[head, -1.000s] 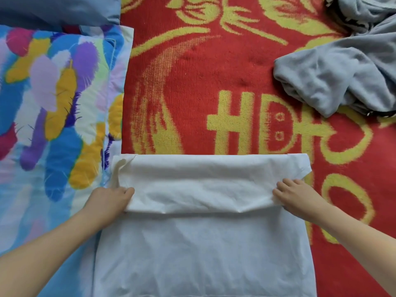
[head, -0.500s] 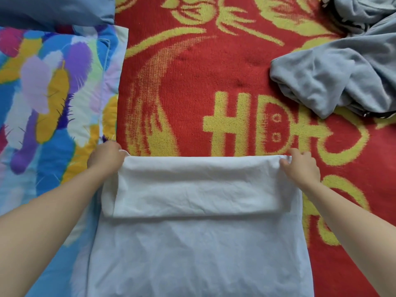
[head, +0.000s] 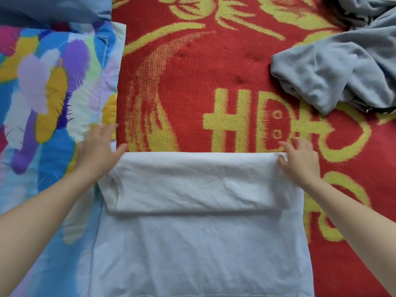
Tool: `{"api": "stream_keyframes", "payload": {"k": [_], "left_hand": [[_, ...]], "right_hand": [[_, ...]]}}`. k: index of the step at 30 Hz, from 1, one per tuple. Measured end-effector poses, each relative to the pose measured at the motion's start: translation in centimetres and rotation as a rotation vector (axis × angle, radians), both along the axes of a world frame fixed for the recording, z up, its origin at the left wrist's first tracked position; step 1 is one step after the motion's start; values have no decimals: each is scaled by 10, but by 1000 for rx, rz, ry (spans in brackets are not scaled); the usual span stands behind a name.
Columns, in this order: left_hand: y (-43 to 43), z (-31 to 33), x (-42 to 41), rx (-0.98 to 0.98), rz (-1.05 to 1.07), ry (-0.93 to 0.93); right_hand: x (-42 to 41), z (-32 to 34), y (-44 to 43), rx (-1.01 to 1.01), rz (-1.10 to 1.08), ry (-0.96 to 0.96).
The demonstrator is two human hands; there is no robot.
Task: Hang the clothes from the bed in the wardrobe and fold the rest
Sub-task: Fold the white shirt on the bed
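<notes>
Two hands touch one folded shirt (head: pixel 192 243), left hand (head: pixel 98 148) and right hand (head: pixel 300 161), fingers spread; one grey garment (head: pixel 334 69) lies apart.

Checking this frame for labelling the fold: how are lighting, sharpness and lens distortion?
Head view: soft, even light, no glare; the white garment keeps its wrinkles, with only a faint shadow under its folded flap; the left hand has slightly smeared fingertips, the right hand looks sharper; wide-angle stretching shows toward the edges, where the forearms splay.
</notes>
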State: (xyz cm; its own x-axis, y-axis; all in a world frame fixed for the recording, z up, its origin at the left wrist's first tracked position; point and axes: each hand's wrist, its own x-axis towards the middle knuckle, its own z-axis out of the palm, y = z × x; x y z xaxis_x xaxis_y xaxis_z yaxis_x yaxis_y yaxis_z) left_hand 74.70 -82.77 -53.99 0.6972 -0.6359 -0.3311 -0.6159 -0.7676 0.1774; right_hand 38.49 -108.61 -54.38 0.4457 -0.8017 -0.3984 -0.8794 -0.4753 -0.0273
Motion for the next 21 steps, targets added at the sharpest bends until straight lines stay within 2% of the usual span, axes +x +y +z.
{"api": "stream_keyframes", "payload": {"k": [1,3,5,7,9,11,15,18,21], "left_hand": [[-3,-2,-7,90,-191,51],[-5,-7,-17,353,-473,115],[-2,-12,-18,535,-530,80],[0,-13,-14,591,-502,-13],[1,-9,-7,559,-535,-106],[1,-2,0,512,-535,-98],[-1,22,13,259,-479,61],[-13,46,21,94,-427,-37],[-15,66,22,15,-385,-93]], "right_hand": [[5,0,4,55,105,-33],[13,-3,10,157,285,33],[13,-7,13,192,347,175],[10,-7,11,158,309,261],[8,-5,8,99,284,276],[4,0,5,48,300,232],[-3,20,-7,-20,248,88],[1,42,-22,-85,148,-54],[3,61,-25,-27,144,-56]]}}
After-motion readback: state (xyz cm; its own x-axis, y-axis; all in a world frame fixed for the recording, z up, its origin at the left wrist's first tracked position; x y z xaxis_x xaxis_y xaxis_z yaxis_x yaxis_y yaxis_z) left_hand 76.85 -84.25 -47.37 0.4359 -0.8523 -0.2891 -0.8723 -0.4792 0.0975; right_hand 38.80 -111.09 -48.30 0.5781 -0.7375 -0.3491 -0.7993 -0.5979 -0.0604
